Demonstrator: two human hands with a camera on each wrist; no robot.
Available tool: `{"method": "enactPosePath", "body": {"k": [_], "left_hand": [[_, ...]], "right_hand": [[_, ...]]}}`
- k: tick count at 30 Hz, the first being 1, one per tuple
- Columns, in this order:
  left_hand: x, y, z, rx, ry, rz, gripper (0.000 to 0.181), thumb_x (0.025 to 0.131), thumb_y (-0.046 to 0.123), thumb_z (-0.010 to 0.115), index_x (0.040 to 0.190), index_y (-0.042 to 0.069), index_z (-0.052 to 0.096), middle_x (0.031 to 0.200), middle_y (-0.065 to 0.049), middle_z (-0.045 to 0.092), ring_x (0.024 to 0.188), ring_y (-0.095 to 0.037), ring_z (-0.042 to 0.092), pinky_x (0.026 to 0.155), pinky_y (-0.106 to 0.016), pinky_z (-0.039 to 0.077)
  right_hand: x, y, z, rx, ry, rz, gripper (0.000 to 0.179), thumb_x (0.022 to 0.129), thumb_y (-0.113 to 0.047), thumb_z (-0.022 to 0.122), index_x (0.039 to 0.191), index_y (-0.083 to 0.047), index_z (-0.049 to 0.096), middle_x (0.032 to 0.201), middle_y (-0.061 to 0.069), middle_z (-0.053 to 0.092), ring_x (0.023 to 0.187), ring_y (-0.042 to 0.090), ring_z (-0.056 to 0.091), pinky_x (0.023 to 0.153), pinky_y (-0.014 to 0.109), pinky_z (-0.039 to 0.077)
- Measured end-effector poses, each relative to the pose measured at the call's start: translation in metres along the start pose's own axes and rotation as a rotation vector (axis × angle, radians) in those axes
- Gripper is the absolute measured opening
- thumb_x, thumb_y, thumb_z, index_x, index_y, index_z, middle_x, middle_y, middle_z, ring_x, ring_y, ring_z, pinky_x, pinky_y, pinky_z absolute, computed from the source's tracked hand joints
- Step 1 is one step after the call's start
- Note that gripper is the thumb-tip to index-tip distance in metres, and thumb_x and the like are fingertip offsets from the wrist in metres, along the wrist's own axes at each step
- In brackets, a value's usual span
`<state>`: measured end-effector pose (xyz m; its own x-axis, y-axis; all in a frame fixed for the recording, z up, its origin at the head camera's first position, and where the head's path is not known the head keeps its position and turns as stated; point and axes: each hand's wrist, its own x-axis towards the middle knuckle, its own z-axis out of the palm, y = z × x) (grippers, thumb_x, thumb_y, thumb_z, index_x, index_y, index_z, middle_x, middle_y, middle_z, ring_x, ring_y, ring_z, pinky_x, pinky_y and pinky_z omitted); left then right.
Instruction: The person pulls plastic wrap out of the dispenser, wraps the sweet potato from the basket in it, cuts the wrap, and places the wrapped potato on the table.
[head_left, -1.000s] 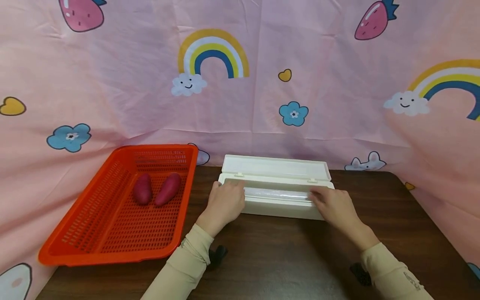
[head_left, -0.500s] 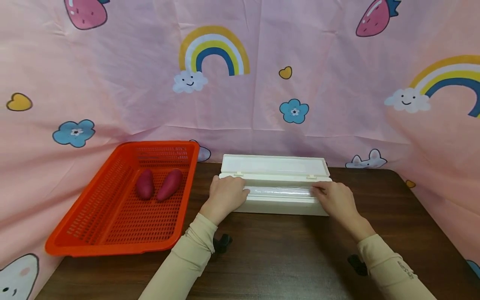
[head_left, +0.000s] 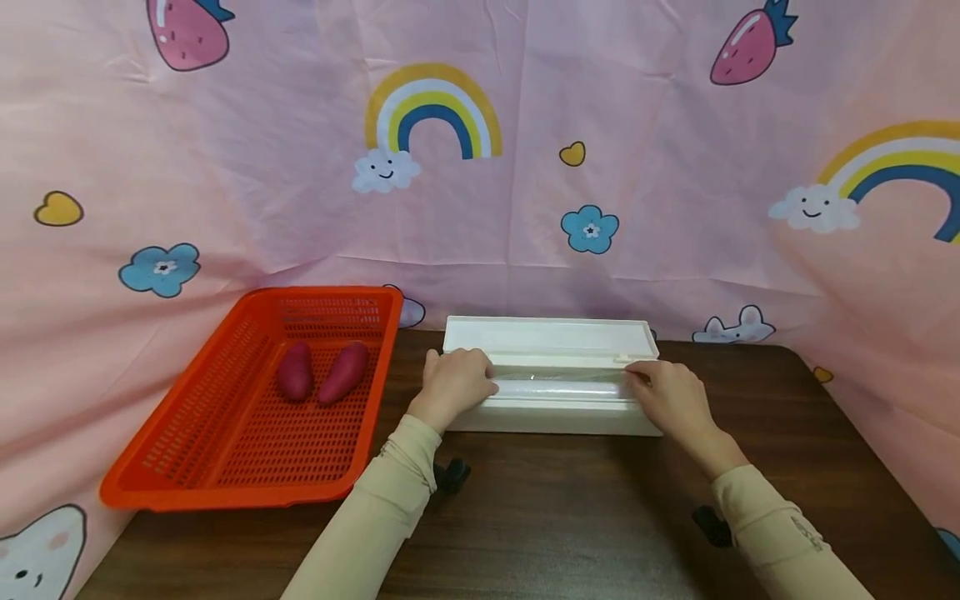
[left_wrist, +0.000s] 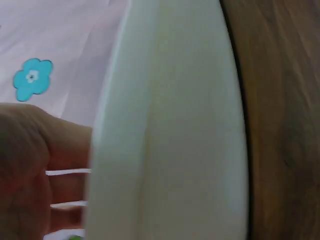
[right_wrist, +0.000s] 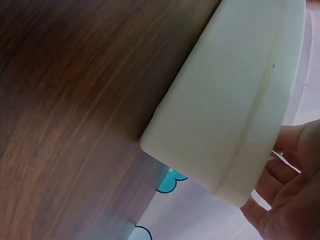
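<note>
A long white cling film dispenser box (head_left: 555, 419) lies across the table with its lid (head_left: 551, 336) tipped back. Inside it shows a shiny roll of clear cling film (head_left: 558, 390). My left hand (head_left: 456, 383) is over the box's left end, fingers curled and pinching the film. At the right end my right hand (head_left: 670, 398) pinches the film between thumb and fingers. A thin strip of film spans between both hands, just above the roll. In the wrist views the box wall hides most fingertips; a bit of clear film glints by the right fingers (right_wrist: 282, 172).
An orange-red plastic basket (head_left: 240, 497) stands on the left of the dark wooden table (head_left: 570, 517), with two purple sweet potatoes (head_left: 343, 372) inside. A pink patterned cloth (head_left: 645, 192) hangs behind and around the table.
A strip of film now shows lifted above the roll between my hands. My left hand has shifted slightly right and back, covering the left hinge. The head view has moved a little.
</note>
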<state>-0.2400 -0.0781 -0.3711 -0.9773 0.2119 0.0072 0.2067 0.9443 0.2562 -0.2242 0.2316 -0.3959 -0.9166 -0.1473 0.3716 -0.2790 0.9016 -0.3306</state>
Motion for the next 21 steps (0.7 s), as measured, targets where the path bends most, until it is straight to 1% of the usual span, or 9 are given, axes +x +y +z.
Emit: {"method": "enactPosePath", "body": {"k": [2,4,7,9,12,17,19,21], "left_hand": [[0.0,-0.002,0.001,-0.004,0.011,-0.001,0.014,0.09,0.031,0.074,0.099,0.024,0.082,0.096,0.003,0.077,0.081,-0.018,0.064,0.079,-0.041,0.035],[-0.001,-0.004,0.004,-0.018,0.037,-0.008,0.013,0.091,0.03,0.075,0.099,0.025,0.083,0.098,0.003,0.078,0.085,-0.019,0.066,0.079,-0.041,0.035],[-0.004,-0.007,0.008,-0.046,0.1,-0.014,0.011,0.092,0.026,0.074,0.097,0.025,0.084,0.099,0.002,0.079,0.089,-0.021,0.069,0.079,-0.041,0.037],[-0.005,-0.01,0.011,-0.071,0.148,-0.012,0.012,0.093,0.022,0.072,0.095,0.024,0.084,0.097,0.002,0.079,0.09,-0.023,0.069,0.078,-0.041,0.038],[-0.007,-0.013,0.014,-0.099,0.213,-0.004,0.014,0.094,0.02,0.071,0.098,0.025,0.084,0.099,0.001,0.08,0.091,-0.025,0.071,0.078,-0.041,0.042],[-0.008,-0.016,0.016,-0.137,0.302,-0.004,0.014,0.094,0.021,0.072,0.101,0.024,0.083,0.1,0.0,0.08,0.085,-0.026,0.073,0.068,-0.041,0.052],[-0.008,-0.017,0.015,-0.141,0.331,-0.005,0.014,0.094,0.021,0.071,0.101,0.023,0.083,0.099,-0.001,0.08,0.08,-0.026,0.072,0.064,-0.04,0.053],[-0.009,-0.017,0.014,-0.14,0.352,-0.004,0.015,0.095,0.019,0.071,0.102,0.023,0.083,0.098,-0.002,0.08,0.077,-0.026,0.071,0.062,-0.04,0.053]], "right_hand": [[0.0,0.0,-0.001,0.009,-0.001,-0.009,0.019,0.094,-0.015,0.068,0.106,-0.003,0.079,0.099,0.023,0.076,0.084,0.04,0.071,0.068,0.057,0.052],[0.0,-0.001,-0.002,0.031,-0.006,-0.013,0.019,0.094,-0.014,0.069,0.105,-0.001,0.079,0.097,0.023,0.076,0.082,0.038,0.071,0.068,0.055,0.052],[0.0,0.0,-0.004,0.072,-0.006,-0.007,0.019,0.094,-0.013,0.07,0.103,0.001,0.079,0.095,0.022,0.076,0.079,0.033,0.07,0.069,0.051,0.053],[0.0,0.001,-0.006,0.097,-0.004,0.001,0.019,0.094,-0.013,0.07,0.102,0.002,0.079,0.094,0.021,0.077,0.078,0.03,0.068,0.069,0.047,0.052],[0.0,0.003,-0.008,0.128,0.007,0.01,0.019,0.093,-0.014,0.073,0.1,0.001,0.08,0.094,0.02,0.077,0.078,0.029,0.068,0.068,0.044,0.053],[-0.002,0.005,-0.009,0.177,0.029,0.026,0.017,0.091,-0.016,0.076,0.097,-0.001,0.081,0.094,0.019,0.078,0.083,0.03,0.072,0.069,0.042,0.055],[-0.003,0.005,-0.011,0.204,0.024,0.039,0.017,0.091,-0.016,0.076,0.097,-0.001,0.082,0.095,0.019,0.078,0.085,0.029,0.072,0.069,0.041,0.055],[-0.003,0.005,-0.012,0.23,0.001,0.055,0.018,0.092,-0.017,0.076,0.099,-0.001,0.081,0.097,0.019,0.078,0.086,0.028,0.071,0.069,0.038,0.054]]}}
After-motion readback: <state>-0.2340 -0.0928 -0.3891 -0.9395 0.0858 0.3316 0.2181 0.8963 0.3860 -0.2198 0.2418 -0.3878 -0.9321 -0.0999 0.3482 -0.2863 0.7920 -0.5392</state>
